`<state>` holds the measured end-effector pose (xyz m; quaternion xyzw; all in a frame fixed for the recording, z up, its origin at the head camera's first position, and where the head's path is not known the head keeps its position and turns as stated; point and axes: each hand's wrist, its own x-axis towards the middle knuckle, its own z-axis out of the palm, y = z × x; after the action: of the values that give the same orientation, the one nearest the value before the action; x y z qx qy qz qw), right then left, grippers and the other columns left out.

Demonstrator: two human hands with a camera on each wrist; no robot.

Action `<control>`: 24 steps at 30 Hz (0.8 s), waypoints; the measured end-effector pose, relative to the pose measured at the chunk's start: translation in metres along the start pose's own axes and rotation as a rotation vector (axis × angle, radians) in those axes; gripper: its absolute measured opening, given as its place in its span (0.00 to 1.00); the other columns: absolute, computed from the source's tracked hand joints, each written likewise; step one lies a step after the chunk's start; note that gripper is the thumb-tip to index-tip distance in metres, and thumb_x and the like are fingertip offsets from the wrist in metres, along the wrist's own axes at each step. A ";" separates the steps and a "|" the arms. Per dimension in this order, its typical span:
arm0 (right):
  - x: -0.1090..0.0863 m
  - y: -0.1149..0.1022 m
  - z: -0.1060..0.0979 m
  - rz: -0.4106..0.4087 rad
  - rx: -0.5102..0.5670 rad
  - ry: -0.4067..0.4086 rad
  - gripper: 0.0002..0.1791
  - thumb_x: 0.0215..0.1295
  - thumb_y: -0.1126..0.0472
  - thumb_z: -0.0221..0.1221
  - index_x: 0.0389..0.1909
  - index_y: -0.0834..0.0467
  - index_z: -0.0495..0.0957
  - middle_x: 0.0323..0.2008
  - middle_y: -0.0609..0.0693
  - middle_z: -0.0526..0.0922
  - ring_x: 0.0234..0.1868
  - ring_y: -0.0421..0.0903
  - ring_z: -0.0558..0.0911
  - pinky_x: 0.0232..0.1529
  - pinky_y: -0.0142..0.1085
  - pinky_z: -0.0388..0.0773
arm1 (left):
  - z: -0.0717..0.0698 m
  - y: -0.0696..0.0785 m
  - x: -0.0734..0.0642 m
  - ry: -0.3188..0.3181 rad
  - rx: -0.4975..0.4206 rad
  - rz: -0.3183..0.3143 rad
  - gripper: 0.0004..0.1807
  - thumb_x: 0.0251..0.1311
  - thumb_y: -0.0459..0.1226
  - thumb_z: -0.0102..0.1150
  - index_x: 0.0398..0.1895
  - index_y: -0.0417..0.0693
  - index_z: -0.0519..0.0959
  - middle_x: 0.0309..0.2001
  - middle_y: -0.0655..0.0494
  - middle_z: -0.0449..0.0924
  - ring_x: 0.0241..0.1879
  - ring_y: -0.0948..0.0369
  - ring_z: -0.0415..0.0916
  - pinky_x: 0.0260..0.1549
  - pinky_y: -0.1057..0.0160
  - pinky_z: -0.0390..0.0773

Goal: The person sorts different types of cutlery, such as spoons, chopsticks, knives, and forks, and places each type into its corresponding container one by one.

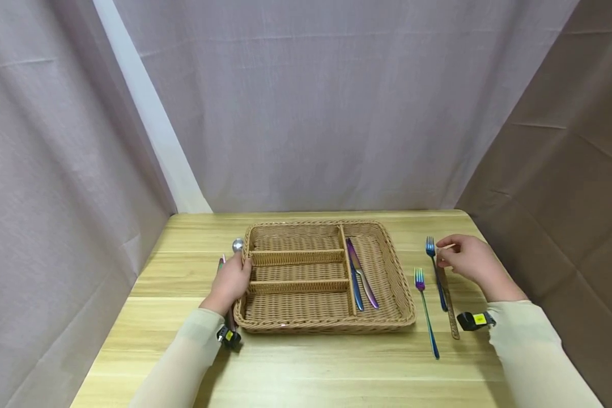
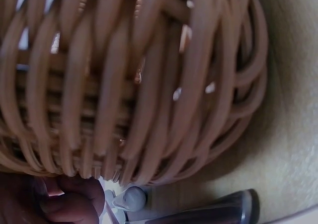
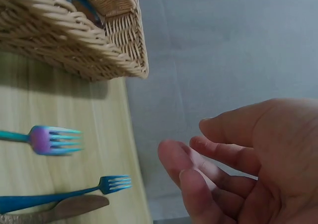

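Observation:
A wicker basket (image 1: 331, 326) with divided compartments sits mid-table. My left hand (image 1: 230, 279) grips its left side, thumb over the rim; in the left wrist view the wicker weave (image 2: 109, 85) hides most of the hand. Two knives, one blue (image 1: 357, 292) and one purplish (image 1: 368, 288), lie in the basket's right compartment. Over the table's right side, my right hand (image 1: 471, 262) hovers with loosely bent fingers and holds nothing. Below it are a blue fork (image 3: 115, 183) and a brown knife (image 3: 82, 206) with a patterned handle. A rainbow-coloured fork (image 1: 422, 294) lies nearer the basket.
Left of the basket, a silver rounded piece (image 1: 238, 245) and other cutlery handles (image 2: 213, 209) lie partly hidden by the left hand and forearm. Grey curtains (image 1: 336, 113) hang behind the wooden table (image 1: 306, 368), and a brown one (image 1: 566, 170) hangs at the right.

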<state>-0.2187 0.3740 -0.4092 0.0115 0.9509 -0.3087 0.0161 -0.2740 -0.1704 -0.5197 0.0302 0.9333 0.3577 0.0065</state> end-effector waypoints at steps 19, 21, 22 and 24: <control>-0.022 0.043 0.006 0.060 -0.167 0.019 0.16 0.75 0.59 0.64 0.52 0.68 0.84 0.33 0.54 0.89 0.32 0.48 0.83 0.32 0.42 0.75 | 0.000 0.000 0.000 0.004 -0.007 0.024 0.27 0.89 0.46 0.41 0.71 0.31 0.73 0.59 0.29 0.83 0.60 0.35 0.82 0.63 0.34 0.79; -0.023 0.048 0.009 0.056 -0.168 0.005 0.15 0.75 0.59 0.64 0.50 0.68 0.84 0.31 0.52 0.88 0.31 0.47 0.82 0.32 0.42 0.74 | -0.001 0.000 0.000 0.002 -0.011 0.024 0.27 0.89 0.46 0.41 0.71 0.32 0.73 0.59 0.29 0.83 0.61 0.34 0.82 0.63 0.34 0.79; -0.023 0.050 0.010 0.060 -0.165 -0.006 0.14 0.75 0.60 0.64 0.50 0.68 0.84 0.30 0.51 0.88 0.31 0.47 0.82 0.32 0.42 0.74 | -0.001 0.000 0.000 0.001 -0.013 0.023 0.27 0.89 0.46 0.41 0.72 0.32 0.73 0.59 0.30 0.83 0.61 0.34 0.82 0.64 0.34 0.78; -0.024 0.054 0.013 0.072 -0.160 -0.033 0.13 0.75 0.60 0.63 0.48 0.68 0.84 0.29 0.50 0.88 0.30 0.46 0.82 0.31 0.42 0.75 | -0.001 -0.001 0.000 0.000 -0.016 0.025 0.27 0.89 0.46 0.41 0.71 0.32 0.73 0.59 0.29 0.83 0.61 0.34 0.82 0.64 0.34 0.78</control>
<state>-0.1926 0.4093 -0.4505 0.0394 0.9712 -0.2310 0.0440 -0.2741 -0.1715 -0.5193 0.0417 0.9299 0.3655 0.0021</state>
